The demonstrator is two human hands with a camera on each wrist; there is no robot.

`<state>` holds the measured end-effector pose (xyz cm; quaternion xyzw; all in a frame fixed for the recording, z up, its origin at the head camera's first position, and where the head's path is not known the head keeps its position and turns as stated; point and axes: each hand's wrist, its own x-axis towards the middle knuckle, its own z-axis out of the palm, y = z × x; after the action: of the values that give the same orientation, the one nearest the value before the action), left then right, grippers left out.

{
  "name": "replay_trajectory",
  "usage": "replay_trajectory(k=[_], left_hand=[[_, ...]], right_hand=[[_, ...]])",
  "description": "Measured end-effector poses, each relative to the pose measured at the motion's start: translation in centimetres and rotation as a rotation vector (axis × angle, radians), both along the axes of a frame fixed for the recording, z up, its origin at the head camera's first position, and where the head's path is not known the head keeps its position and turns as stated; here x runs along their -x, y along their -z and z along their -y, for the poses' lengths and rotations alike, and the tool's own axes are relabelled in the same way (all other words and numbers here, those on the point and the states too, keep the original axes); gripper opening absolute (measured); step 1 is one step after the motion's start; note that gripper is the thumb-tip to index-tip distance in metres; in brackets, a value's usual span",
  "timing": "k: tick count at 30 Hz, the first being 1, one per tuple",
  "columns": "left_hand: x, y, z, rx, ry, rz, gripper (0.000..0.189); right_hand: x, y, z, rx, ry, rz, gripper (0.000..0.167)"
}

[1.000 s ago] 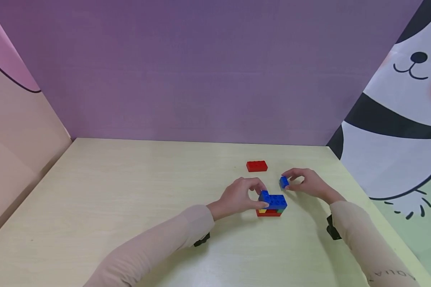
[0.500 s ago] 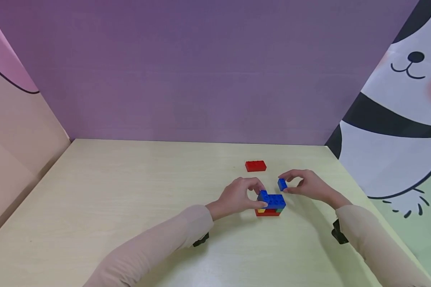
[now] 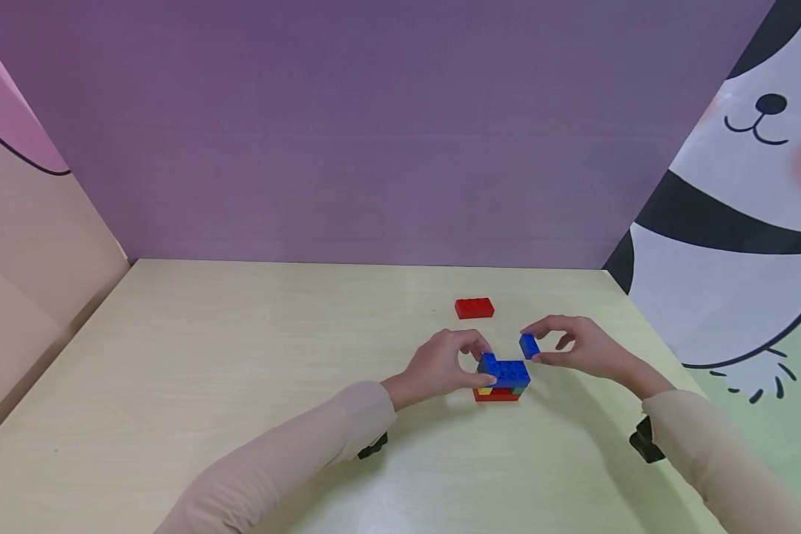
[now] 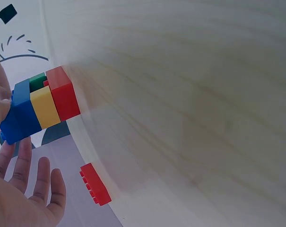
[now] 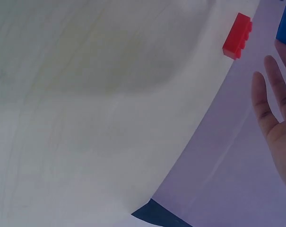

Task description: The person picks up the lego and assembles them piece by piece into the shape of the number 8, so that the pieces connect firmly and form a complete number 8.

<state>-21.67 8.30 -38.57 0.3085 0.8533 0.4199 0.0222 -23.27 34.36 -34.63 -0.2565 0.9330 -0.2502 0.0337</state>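
My left hand (image 3: 440,363) pinches the left end of a stack of toy bricks, thumb in front and fingers behind. On top of the stack, a small blue brick (image 3: 487,363) sits at the left end of a longer blue brick (image 3: 515,374). Below these, a yellow brick (image 4: 45,106) and a green brick (image 4: 38,82) stand apart on a red base brick (image 4: 65,94). My right hand (image 3: 587,347) pinches another small blue brick (image 3: 529,346) between thumb and fingertips. That brick is tilted and held apart from the stack, behind its right end.
A loose red brick (image 3: 474,308) lies on the pale wooden table (image 3: 260,356), behind the stack. A purple panel (image 3: 374,133) rises along the back edge. The right wall (image 3: 741,297) bears a panda picture.
My right hand has shifted slightly nearer and turned the small blue brick into a more tilted position. The left hand keeps its grip on the stack, which has hardly moved.
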Motion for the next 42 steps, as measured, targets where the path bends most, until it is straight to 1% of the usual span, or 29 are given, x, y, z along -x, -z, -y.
replay_trajectory(k=[6, 13, 18, 25, 31, 35, 42], left_hand=[[0.0, 0.0, 0.0, -0.002, -0.006, 0.009, 0.032], [0.0, 0.0, 0.0, -0.004, 0.0, -0.005, 0.031], [0.0, 0.0, 0.0, -0.011, 0.002, 0.001, 0.031], [0.1, 0.0, -0.1, -0.008, 0.005, -0.006, 0.032], [0.0, 0.0, -0.1, 0.005, -0.002, -0.015, 0.033], [0.0, 0.0, 0.0, 0.008, -0.006, -0.02, 0.033], [0.0, 0.0, 0.0, -0.002, -0.003, -0.01, 0.033]], right_hand=[[-1.0, -0.5, 0.4, -0.007, -0.031, -0.035, 0.04], [-1.7, -0.6, 0.6, 0.003, -0.047, -0.065, 0.038], [-2.2, -0.6, 0.6, 0.01, -0.067, -0.083, 0.038], [-2.5, 0.0, 0.6, 0.038, -0.08, -0.075, 0.041], [-2.6, 0.5, 0.6, 0.047, -0.088, -0.084, 0.04], [-2.7, 0.5, 0.7, 0.054, -0.085, -0.09, 0.039], [-2.7, 0.4, 1.0, 0.063, -0.091, -0.072, 0.038]])
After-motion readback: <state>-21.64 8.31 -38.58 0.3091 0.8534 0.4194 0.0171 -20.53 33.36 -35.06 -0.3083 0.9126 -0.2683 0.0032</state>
